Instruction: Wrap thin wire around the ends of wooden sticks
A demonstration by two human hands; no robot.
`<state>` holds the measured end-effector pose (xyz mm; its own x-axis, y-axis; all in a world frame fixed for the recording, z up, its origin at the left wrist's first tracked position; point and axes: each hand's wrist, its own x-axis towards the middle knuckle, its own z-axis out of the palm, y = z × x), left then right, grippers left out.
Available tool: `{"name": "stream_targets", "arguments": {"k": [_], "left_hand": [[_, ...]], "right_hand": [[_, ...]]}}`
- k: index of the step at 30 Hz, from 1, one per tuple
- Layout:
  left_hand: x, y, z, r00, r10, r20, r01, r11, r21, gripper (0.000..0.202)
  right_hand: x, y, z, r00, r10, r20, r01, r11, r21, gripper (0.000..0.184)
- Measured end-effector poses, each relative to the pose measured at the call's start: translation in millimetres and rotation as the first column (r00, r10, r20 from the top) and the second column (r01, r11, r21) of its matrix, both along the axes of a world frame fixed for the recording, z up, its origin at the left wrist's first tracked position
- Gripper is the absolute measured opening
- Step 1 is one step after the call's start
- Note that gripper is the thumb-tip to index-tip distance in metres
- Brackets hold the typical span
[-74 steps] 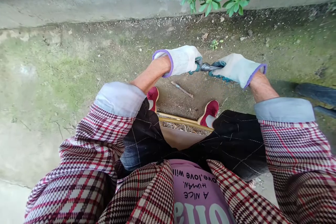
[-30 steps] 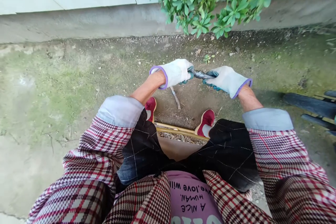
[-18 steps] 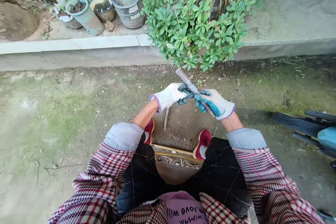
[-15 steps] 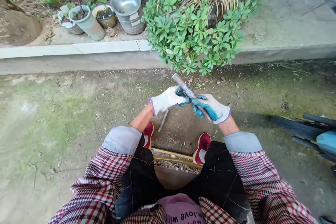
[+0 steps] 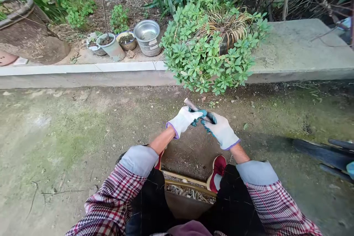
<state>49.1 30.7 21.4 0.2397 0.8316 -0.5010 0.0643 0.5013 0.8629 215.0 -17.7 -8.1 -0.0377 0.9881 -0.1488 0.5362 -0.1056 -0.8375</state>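
Note:
A short greyish stick (image 5: 190, 103), with silvery wire wound round its middle, slants between my hands above the bare ground. My left hand (image 5: 187, 118), in a white glove with a teal-coated palm, is closed round the stick near its upper end and covers much of the wire. Close beside it, my right hand (image 5: 219, 126) wears a matching glove; its fingers pinch the lower part of the stick. The stick's lower end is hidden behind the right glove.
Beyond the ground runs a low concrete ledge (image 5: 300, 49) with a leafy potted plant (image 5: 190, 59), a metal pot (image 5: 148, 38) and small planters. Dark wheel-like parts (image 5: 315, 151) stand at the right. Wooden bars (image 5: 188, 184) lie between my red shoes.
The view has tilted up, showing more of the garden. My right hand has turned over the stick with its back facing up, and my left fingers now cover more of the wire.

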Motion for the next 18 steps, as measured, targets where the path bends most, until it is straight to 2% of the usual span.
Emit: {"name": "stream_targets", "arguments": {"k": [4,9,13,16,18], "left_hand": [[-0.4,-4.9,4.5,0.998,0.028,0.062,-0.028,1.0,0.008,0.03],[-4.9,-13.1,8.5,0.983,0.135,0.124,-0.133,0.991,-0.024,0.018],[-10.9,-19.1,12.8,0.977,0.129,0.169,-0.122,0.991,-0.048,0.013],[-17.5,-23.1,21.2,0.976,0.065,0.209,-0.066,0.998,-0.004,0.014],[-22.7,-25.2,27.9,0.969,-0.003,0.247,0.0,1.0,0.016,0.019]], "right_hand": [[-5.3,-6.3,14.8,0.978,-0.042,0.207,0.036,0.999,0.035,0.037],[-14.4,-12.0,29.9,0.975,-0.035,0.219,0.014,0.995,0.096,0.049],[-17.1,-13.5,34.4,0.97,-0.035,0.239,0.006,0.993,0.118,0.045],[-13.5,-11.5,37.1,0.993,-0.117,0.025,0.114,0.991,0.073,0.038],[-9.1,-8.1,40.3,0.947,-0.225,-0.231,0.228,0.974,-0.017,0.034]]}}
